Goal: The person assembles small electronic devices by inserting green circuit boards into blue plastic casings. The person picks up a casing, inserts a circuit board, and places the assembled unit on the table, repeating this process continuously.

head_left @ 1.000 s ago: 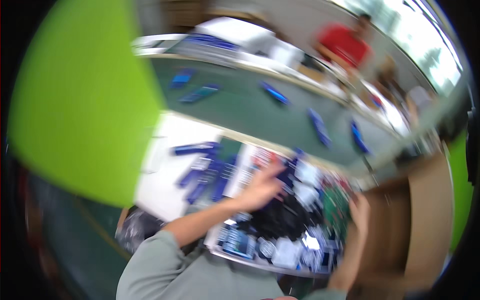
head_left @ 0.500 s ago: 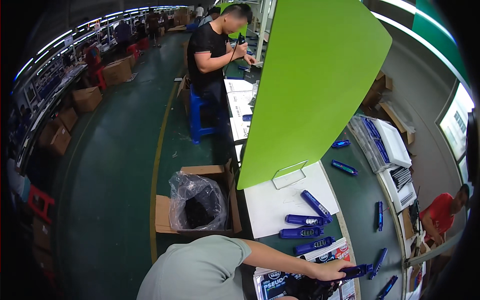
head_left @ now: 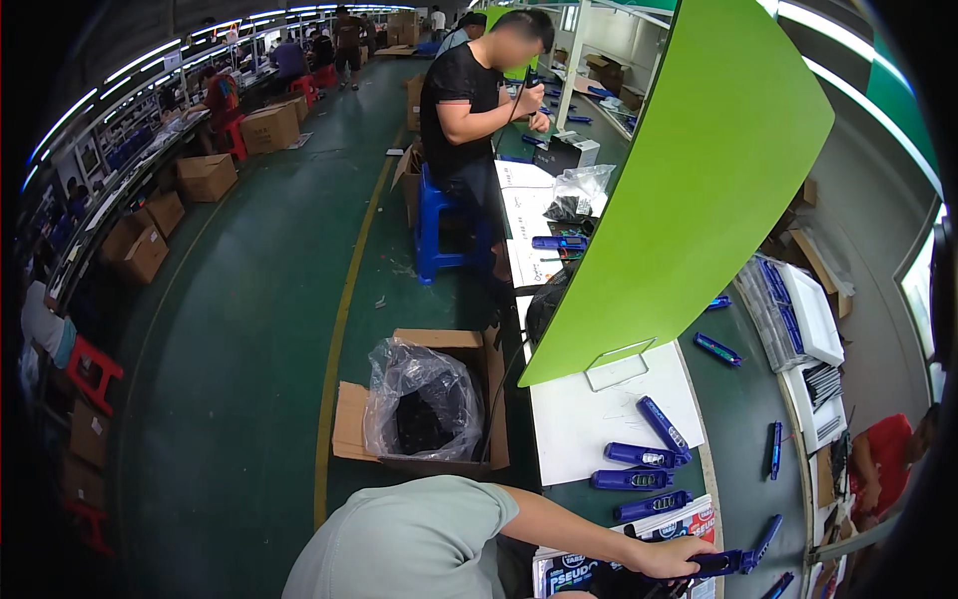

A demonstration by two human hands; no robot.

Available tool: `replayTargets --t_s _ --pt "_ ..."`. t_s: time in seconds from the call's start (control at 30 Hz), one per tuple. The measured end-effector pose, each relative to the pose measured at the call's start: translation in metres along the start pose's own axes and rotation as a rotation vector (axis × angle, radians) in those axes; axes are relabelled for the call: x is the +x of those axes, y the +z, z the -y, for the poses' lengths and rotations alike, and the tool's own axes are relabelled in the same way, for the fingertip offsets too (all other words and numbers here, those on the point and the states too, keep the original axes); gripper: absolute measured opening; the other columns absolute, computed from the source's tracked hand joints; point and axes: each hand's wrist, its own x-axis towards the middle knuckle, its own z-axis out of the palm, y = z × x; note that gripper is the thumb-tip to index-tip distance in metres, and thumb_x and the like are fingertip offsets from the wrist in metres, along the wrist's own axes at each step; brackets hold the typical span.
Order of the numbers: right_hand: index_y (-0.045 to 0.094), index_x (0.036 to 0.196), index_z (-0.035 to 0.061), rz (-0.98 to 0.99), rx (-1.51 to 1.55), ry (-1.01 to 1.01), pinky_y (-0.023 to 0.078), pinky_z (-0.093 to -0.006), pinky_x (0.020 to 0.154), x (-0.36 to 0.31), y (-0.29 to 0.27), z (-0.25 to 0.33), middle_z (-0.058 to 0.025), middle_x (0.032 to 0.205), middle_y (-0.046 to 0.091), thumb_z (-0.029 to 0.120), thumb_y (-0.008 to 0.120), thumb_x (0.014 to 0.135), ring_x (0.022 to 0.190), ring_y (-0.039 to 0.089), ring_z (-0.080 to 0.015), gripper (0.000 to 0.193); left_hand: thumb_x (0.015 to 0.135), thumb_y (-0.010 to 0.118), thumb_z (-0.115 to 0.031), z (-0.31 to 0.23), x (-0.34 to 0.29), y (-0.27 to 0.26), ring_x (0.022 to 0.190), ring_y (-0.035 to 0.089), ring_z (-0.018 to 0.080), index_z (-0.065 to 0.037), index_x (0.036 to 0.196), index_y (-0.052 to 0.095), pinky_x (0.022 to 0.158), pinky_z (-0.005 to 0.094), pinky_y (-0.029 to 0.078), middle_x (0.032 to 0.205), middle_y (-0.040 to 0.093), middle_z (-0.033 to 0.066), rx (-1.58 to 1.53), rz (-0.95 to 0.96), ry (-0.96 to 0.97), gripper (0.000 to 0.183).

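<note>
Blue casing (head_left: pixel 722 564) (slim) sits in the left fingers (head_left: pixel 697 548).

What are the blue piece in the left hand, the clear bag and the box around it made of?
The blue piece in the left hand: probably moulded plastic, smooth-looking and evenly coloured. The clear bag: likely thin plastic film, see-through and crinkled. The box: apparently cardboard, matt brown with folded-out flaps.

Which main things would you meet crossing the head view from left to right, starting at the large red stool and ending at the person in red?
Red stool → open cardboard box → grip of the left hand → held blue case → lone blue case → person in red.
</note>
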Motion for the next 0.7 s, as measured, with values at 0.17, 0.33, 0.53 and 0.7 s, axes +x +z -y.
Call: replayTargets --t_s 0.17,0.33,0.53,0.7 --pt "0.040 0.145 0.0014 0.056 0.249 0.235 0.057 -0.0320 0.079 0.019 0.064 0.018 -0.0172 0.127 0.059 0.003 0.062 0.091 0.102 0.065 -0.0270 0.058 0.092 0.052 -0.001 0.000 -0.007 0.006 0.080 0.067 0.0155 0.000 0.139 0.048 0.066 0.0306 0.057 0.116 0.058 0.0118 0.099 0.028 0.038 0.047" --pt "0.039 0.151 0.0035 0.344 0.575 0.356 0.050 -0.0245 0.068 0.017 0.136 0.064 -0.0060 0.109 0.053 -0.003 0.060 0.091 0.082 0.059 -0.0117 0.063 0.096 0.052 0.000 -0.040 -0.021 -0.017 0.086 0.067 0.0171 0.001 0.143 0.045 0.073 0.0315 0.058 0.119 0.060 0.0127 -0.003 -0.110 -0.122 0.047" --pt "0.047 0.131 -0.0032 0.225 0.654 0.416 0.055 -0.0243 0.058 0.008 0.124 0.041 -0.0112 0.115 0.054 -0.004 0.060 0.096 0.073 0.064 -0.0122 0.038 0.101 0.053 -0.003 -0.035 -0.004 -0.002 0.087 0.064 0.0123 -0.001 0.146 0.043 0.078 0.0286 0.055 0.114 0.066 0.0113 -0.060 0.032 -0.172 0.046" --pt "0.055 0.121 -0.0047 0.188 0.583 0.428 0.056 -0.0250 0.067 0.011 0.108 0.035 -0.0085 0.100 0.064 0.001 0.064 0.097 0.079 0.065 -0.0117 0.026 0.100 0.051 -0.001 -0.026 0.011 0.010 0.087 0.065 0.0125 0.000 0.145 0.043 0.078 0.0281 0.055 0.115 0.066 0.0118 -0.105 0.051 -0.194 0.046"
